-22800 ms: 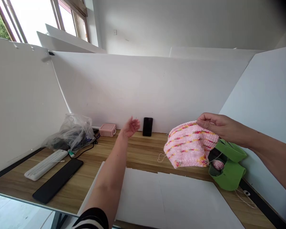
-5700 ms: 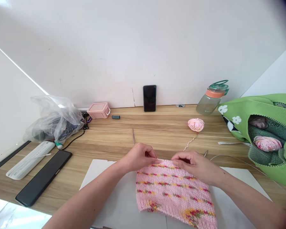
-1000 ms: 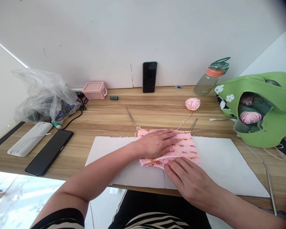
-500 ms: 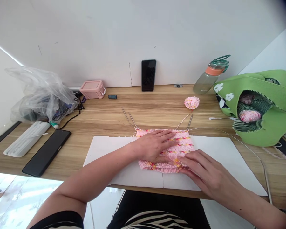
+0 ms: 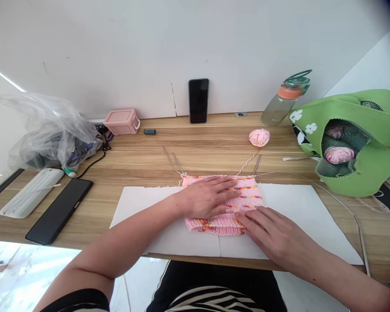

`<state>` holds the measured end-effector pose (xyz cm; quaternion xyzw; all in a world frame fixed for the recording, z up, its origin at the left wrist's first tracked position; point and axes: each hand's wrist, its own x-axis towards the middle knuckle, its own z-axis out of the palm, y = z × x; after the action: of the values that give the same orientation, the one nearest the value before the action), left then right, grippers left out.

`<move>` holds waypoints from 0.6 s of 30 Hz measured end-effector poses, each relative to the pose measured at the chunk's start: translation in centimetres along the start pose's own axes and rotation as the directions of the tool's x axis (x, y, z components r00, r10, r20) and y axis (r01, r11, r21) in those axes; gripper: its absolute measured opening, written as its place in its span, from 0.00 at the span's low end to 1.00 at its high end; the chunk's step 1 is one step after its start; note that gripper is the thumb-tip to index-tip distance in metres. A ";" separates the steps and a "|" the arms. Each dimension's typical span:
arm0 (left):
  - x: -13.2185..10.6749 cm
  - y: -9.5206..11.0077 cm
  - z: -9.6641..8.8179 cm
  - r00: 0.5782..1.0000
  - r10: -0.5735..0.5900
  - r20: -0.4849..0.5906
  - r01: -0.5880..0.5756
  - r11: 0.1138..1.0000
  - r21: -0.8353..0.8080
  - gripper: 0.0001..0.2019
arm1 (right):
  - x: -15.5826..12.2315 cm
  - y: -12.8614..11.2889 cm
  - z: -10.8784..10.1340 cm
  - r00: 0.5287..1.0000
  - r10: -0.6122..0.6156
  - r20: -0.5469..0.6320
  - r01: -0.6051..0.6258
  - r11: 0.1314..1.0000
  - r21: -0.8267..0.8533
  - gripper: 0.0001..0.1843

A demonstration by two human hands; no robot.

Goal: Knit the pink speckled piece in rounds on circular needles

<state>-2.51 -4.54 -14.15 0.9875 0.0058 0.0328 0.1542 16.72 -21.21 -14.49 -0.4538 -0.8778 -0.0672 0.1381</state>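
Note:
A piece of pink knitting (image 5: pixel 249 197) with red, yellow and green flecks lies on white paper in front of me. My left hand (image 5: pixel 206 197) is spread flat across its middle, palm down. At the lower right part of the fabric, my right hand (image 5: pixel 269 229) rests with fingers stretched over the surface; its thumb is partly hidden near the ribbed bottom edge. Metal knitting needles (image 5: pixel 172 159) stick out at the upper left corner, and another needle tip (image 5: pixel 257 164) shows at the upper right. A strand runs from the top edge to a pink yarn ball (image 5: pixel 259 138).
White paper (image 5: pixel 289 216) covers the front of the wooden desk (image 5: pixel 133 160). Behind stand a phone (image 5: pixel 199 100), a pink box (image 5: pixel 121 121) and a bottle (image 5: pixel 284 99). A green bag (image 5: pixel 347 112) holds more yarn. A plastic bag (image 5: pixel 52 134), white case (image 5: pixel 30 193) and black phone (image 5: pixel 59 212) lie left.
My right hand has slid slightly left over the lower part of the knitting, its fingers lying flatter. The left hand stays flat on the fabric. The whole view has shifted a little.

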 end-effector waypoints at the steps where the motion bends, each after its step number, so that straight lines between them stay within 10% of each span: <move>1: 0.0 0.0 0.0 1.000 0.004 -0.002 -0.004 1.000 0.006 0.28 | 0.1 0.0 0.1 1.000 -0.025 0.011 0.025 1.000 -0.012 0.17; 8: -0.2 -0.1 0.4 0.999 0.028 -0.029 -0.027 0.999 0.019 0.28 | -0.7 0.3 0.0 0.972 -0.212 -0.097 0.202 0.974 -0.107 0.19; 18: -0.4 0.6 0.3 0.999 0.024 0.037 -0.024 1.000 -0.003 0.32 | 0.9 -0.3 0.0 0.993 -0.099 -0.064 0.102 0.994 0.048 0.09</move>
<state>-2.90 -5.21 -14.23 0.9877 -0.0088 0.0165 0.1553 15.92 -20.68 -14.24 -0.4029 -0.8963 -0.0656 0.1732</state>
